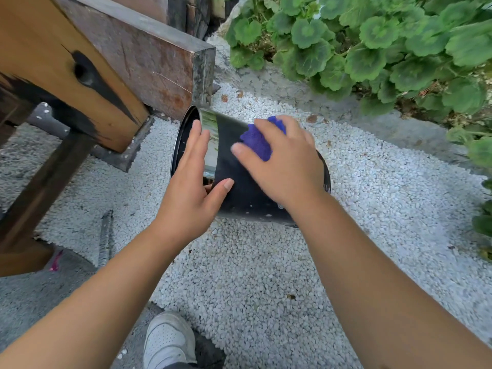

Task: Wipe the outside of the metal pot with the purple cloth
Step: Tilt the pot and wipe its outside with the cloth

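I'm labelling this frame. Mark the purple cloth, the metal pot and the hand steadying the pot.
purple cloth [257, 141]: head view, on the bunched fabric showing beside the right hand's fingers.
metal pot [239, 193]: head view, on its dark outer wall.
left hand [186, 193]: head view, on the back of the hand.

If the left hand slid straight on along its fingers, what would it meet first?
Likely the pot's open rim, then the wooden beam beyond; depth is unclear. The left hand already rests on the metal pot.

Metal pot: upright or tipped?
Tipped. The metal pot lies on its side on the gravel, open mouth facing left toward the wooden bench.
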`<action>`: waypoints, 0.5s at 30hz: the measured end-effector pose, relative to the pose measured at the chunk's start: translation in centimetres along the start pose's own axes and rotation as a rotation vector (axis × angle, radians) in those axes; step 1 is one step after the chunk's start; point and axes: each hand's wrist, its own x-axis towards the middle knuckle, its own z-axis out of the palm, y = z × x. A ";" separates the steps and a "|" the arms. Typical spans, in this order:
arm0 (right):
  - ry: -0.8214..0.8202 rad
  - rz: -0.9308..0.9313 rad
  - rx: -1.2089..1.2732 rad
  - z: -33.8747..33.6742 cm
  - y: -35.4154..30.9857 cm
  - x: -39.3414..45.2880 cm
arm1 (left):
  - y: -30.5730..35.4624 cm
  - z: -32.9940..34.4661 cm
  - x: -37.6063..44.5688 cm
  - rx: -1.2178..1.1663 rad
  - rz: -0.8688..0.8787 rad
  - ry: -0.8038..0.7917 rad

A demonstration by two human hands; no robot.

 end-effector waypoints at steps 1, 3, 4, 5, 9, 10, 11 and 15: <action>0.028 -0.051 -0.068 0.5 -0.3 -0.4 | -0.2 -0.1 0.0 -0.005 -0.015 -0.014; 0.109 -0.127 -0.145 1.3 -0.6 -1.0 | -0.4 -0.3 -0.1 -0.005 -0.038 -0.037; 0.150 -0.137 -0.145 1.6 -0.5 -1.2 | -0.5 -0.4 -0.2 0.006 -0.032 -0.037; 0.182 -0.131 -0.139 1.8 -0.3 -1.3 | -0.5 -0.4 -0.3 0.017 -0.019 -0.034; 0.195 -0.023 -0.140 2.3 1.8 -0.8 | -0.3 -0.3 -0.5 0.021 -0.001 -0.047; 0.189 0.014 -0.141 2.3 2.5 -0.6 | -0.3 -0.3 -0.4 0.013 -0.015 -0.050; 0.185 0.049 -0.145 2.3 3.3 -0.4 | -0.4 -0.3 -0.3 0.008 -0.028 -0.055; 0.165 0.141 -0.157 2.5 5.9 0.1 | -0.2 -0.3 -0.1 0.041 -0.003 -0.030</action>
